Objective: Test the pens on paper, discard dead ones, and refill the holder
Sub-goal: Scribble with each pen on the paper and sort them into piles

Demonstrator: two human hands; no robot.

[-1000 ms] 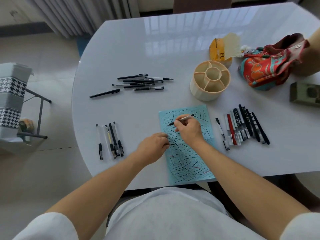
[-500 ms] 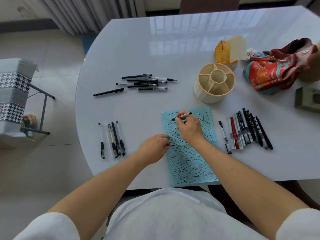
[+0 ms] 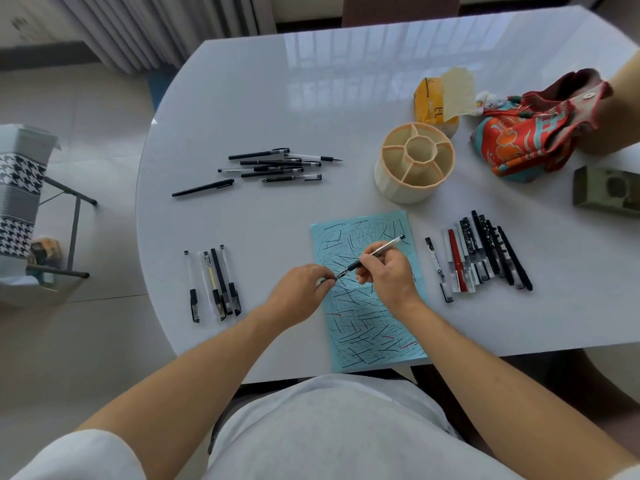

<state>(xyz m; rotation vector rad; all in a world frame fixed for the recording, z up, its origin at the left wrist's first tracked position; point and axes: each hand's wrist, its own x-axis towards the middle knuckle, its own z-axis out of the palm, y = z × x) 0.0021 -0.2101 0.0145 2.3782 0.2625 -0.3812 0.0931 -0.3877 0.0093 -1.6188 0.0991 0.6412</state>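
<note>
Head view: in the middle of the frame the right hand (image 3: 386, 275) holds a pen (image 3: 372, 256) over the blue paper (image 3: 372, 327). Its fingers are curled tight around the pen's middle. The pen is tilted, with its tip pointing low and left. The left hand (image 3: 298, 294) is just beside that tip. Its fingertips (image 3: 323, 276) are pinched together there, maybe on a cap, but that bit is too small to tell.

The paper is full of dark test lines, so I think many pens have been tried. It lies on the white table (image 3: 311, 98).

Pens lie in three groups. One loose pile (image 3: 277, 164) is above and left of the paper. A small row (image 3: 216, 284) is at the left. A bigger row (image 3: 479, 256) is at the right. I cannot tell which group is dead and which is good.

The round holder (image 3: 414, 162) stands in the upper right, and it has no pens in it. So the refill is not done yet, and the loose pile may need testing too. No pens look thrown away yet.
</note>
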